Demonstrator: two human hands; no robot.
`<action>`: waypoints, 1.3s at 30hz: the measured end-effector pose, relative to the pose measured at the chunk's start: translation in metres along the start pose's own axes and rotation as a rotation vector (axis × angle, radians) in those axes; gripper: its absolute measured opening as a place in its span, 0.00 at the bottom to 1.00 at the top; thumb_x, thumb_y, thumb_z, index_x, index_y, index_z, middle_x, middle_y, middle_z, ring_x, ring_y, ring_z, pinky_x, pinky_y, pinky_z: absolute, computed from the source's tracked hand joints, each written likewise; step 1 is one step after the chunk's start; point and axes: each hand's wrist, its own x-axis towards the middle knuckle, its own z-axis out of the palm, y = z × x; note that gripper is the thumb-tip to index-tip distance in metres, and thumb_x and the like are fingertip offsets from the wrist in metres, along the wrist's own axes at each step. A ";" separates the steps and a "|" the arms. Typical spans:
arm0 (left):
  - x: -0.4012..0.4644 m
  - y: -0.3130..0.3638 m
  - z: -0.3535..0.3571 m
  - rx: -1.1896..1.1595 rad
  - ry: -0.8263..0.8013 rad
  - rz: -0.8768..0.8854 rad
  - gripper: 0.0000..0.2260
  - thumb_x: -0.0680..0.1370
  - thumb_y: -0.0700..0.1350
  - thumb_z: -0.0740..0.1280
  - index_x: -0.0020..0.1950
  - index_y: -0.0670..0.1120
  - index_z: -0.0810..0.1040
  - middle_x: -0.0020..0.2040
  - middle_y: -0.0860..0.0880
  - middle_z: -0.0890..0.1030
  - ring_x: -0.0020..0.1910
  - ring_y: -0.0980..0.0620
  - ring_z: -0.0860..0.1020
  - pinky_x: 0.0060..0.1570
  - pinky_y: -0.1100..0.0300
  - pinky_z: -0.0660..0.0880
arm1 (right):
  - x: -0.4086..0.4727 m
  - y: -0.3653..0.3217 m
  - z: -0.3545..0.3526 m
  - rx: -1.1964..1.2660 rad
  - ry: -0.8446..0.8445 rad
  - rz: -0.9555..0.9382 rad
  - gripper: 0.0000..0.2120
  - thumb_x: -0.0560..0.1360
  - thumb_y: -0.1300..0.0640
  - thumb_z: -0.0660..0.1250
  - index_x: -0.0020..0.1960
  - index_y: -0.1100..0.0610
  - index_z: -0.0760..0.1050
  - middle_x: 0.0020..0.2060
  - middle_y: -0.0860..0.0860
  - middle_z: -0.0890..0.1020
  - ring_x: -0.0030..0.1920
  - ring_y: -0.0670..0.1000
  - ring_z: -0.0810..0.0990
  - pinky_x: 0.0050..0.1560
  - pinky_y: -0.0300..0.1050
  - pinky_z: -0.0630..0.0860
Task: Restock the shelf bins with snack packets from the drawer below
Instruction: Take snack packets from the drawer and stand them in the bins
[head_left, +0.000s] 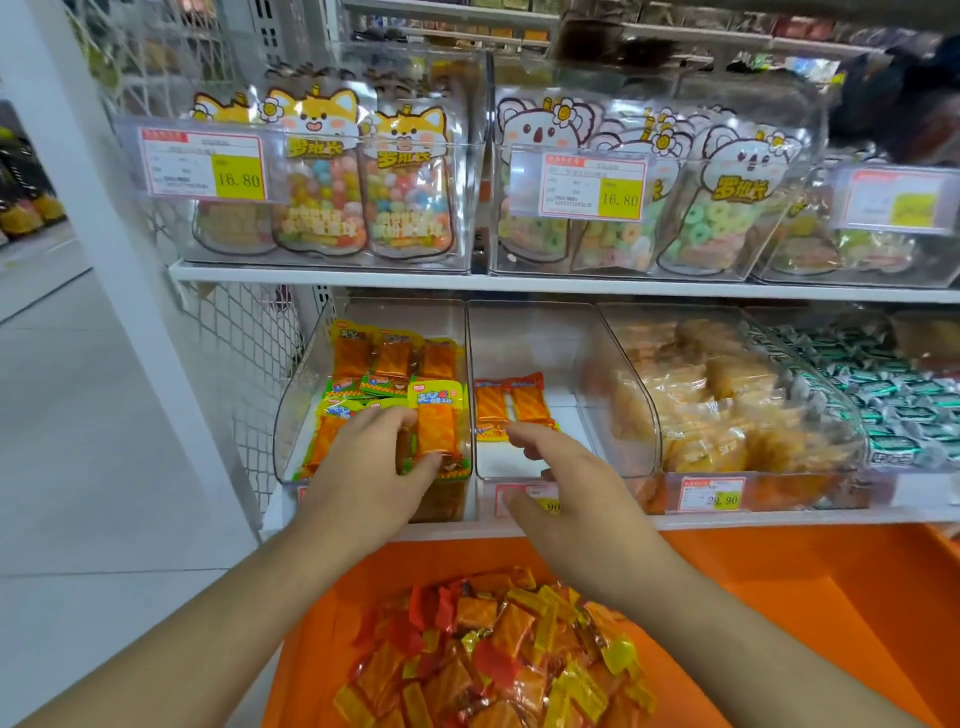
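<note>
On the lower shelf, at its left end, a clear bin (306, 395) holds yellow-and-green snack packets (387, 364) standing in rows. The left hand (363, 462) reaches into this bin from the front; its fingers curl around the right-hand yellow packet (436, 426), thumb at the packet's lower edge, gripping it upright against the bin's right wall. Just to the right, the next clear bin (524, 343) is nearly bare: only two red-topped packets (511, 402) lie side by side on its floor toward the left. The right hand (566, 483) hovers at the front lip of this bin, fingers loosely spread and slightly bent, holding nothing; its fingertips are near the two packets, but I cannot tell whether they touch. A price tag (524, 501) under this bin is partly hidden by the hand. Further right, a third bin (644, 415) is piled with pale orange wrapped snacks, and beyond it lies a heap of green-and-silver wrapped pieces (893, 405). On the shelf above, clear boxes hold candy pouches (322, 171) with cartoon animals, priced 16.80. Below the shelf, between the forearms, the open orange drawer (779, 597) holds a loose heap of red, orange and yellow snack packets (498, 660).
</note>
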 end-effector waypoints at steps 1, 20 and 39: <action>-0.007 0.005 -0.004 -0.008 0.035 0.039 0.19 0.78 0.54 0.73 0.67 0.52 0.77 0.61 0.54 0.77 0.61 0.52 0.75 0.57 0.57 0.72 | -0.006 0.001 -0.003 0.011 0.009 0.001 0.25 0.82 0.51 0.67 0.78 0.43 0.66 0.69 0.37 0.71 0.69 0.39 0.69 0.70 0.36 0.68; -0.198 0.013 0.213 -0.061 -0.893 0.149 0.15 0.78 0.51 0.71 0.63 0.54 0.77 0.59 0.55 0.79 0.59 0.54 0.78 0.60 0.57 0.75 | -0.130 0.239 0.045 -0.406 -0.754 0.468 0.23 0.76 0.56 0.73 0.70 0.52 0.75 0.64 0.50 0.81 0.62 0.55 0.80 0.50 0.38 0.68; -0.217 0.017 0.350 -0.033 -1.239 0.374 0.15 0.78 0.47 0.69 0.64 0.47 0.75 0.65 0.45 0.78 0.66 0.44 0.74 0.67 0.56 0.68 | -0.145 0.369 0.091 -0.787 -1.453 0.322 0.08 0.73 0.64 0.73 0.49 0.55 0.77 0.43 0.51 0.80 0.42 0.53 0.82 0.46 0.46 0.82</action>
